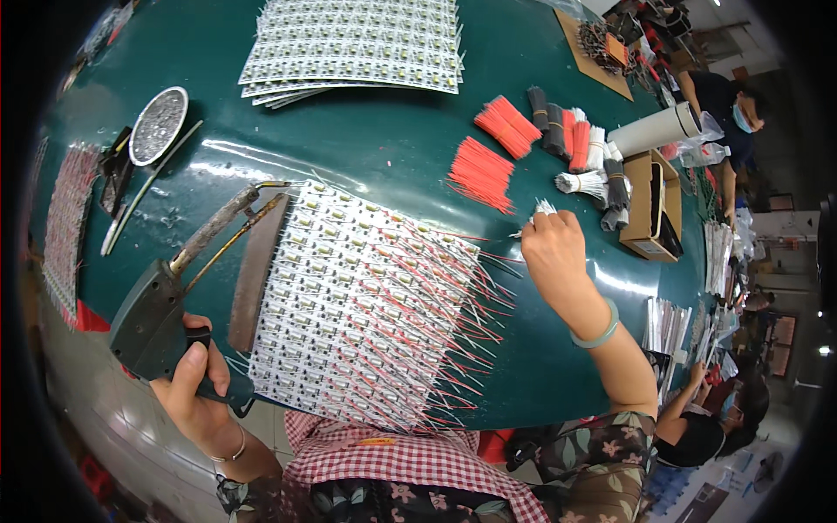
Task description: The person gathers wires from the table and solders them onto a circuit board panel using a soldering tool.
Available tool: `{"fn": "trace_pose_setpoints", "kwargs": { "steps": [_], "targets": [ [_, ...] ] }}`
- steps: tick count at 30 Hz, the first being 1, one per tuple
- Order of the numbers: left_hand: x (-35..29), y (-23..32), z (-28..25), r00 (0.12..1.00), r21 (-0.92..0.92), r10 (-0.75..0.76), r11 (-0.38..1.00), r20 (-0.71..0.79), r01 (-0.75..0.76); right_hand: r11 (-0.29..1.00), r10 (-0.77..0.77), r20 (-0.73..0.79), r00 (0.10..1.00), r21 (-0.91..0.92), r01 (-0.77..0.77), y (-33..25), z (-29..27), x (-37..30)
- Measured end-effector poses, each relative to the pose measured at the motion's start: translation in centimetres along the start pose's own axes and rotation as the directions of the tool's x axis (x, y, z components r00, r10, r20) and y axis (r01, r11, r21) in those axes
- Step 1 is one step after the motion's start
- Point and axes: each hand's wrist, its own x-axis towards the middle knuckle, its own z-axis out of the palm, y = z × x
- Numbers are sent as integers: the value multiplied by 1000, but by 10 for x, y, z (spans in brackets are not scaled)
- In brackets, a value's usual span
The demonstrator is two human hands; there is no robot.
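My left hand (199, 388) is wrapped round the handle of a dark green soldering gun (150, 318). The gun's tip reaches over the top left corner of a white circuit board panel (323, 288). Rows of small components cover this panel, and many red and white wires (436, 322) stick out from its right part. Along the panel's left side lies a brown bar (259, 279). To the right of the panel, my right hand (555, 248) has its fingers curled and closed on thin white wires (544, 207); the fingertips are partly hidden.
A stack of circuit panels (353, 44) lies at the back. Red wire bundles (484, 170), a white roll (654, 129) and a cardboard box (649, 205) are at the right. A metal dish (159, 126) stands at the left near another wired panel (70, 222). Co-workers sit at the right.
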Motion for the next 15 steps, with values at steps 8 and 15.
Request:
{"fn": "trace_pose_setpoints", "kwargs": {
  "steps": [8, 15],
  "targets": [
    [4, -10, 9, 999, 9, -45, 999, 8, 45, 1000, 0, -3, 1000, 13, 0, 1, -4, -9],
    [2, -12, 11, 998, 8, -58, 998, 14, 57, 993, -98, 98, 990, -57, 104, -12, -6, 12]
  ]
}}
